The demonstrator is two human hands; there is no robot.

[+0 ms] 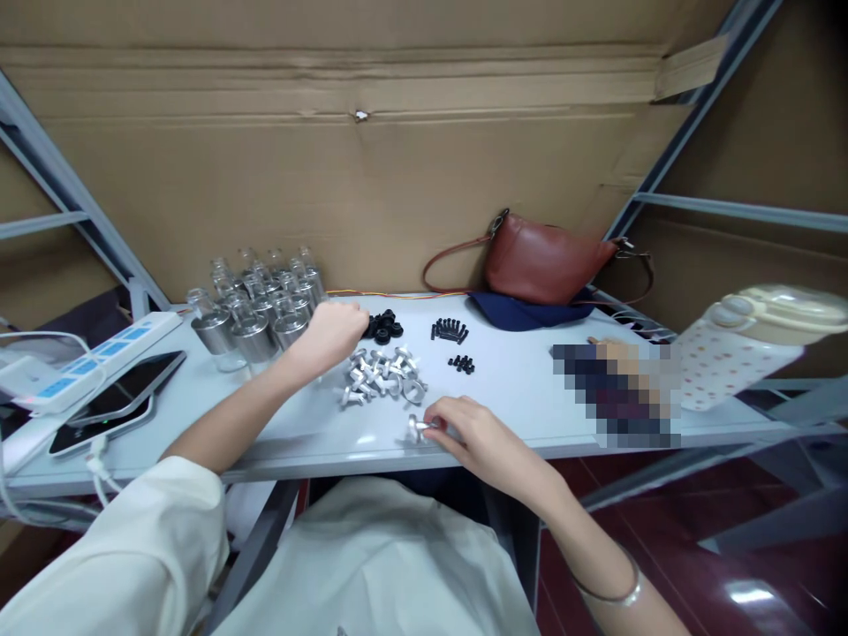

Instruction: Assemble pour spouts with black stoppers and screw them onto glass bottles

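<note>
My right hand (478,435) pinches a small silver metal part with a round disc and a short stem (417,430) just above the front of the table. Behind it lies a pile of similar silver metal parts (381,375). My left hand (331,334) reaches across to the left edge of a heap of black round caps (385,329). Its fingers are curled, and whatever they hold is hidden. Glass bottles with silver metal sleeves (252,336) stand close together to the left of this hand.
Black screws or pins (450,329) and tiny black pieces (462,363) lie right of the silver pile. A brown bag (547,261) rests on a dark blue cap (523,314). At right is a dotted tumbler (735,353); at left, a power strip (109,362) and a phone (125,389).
</note>
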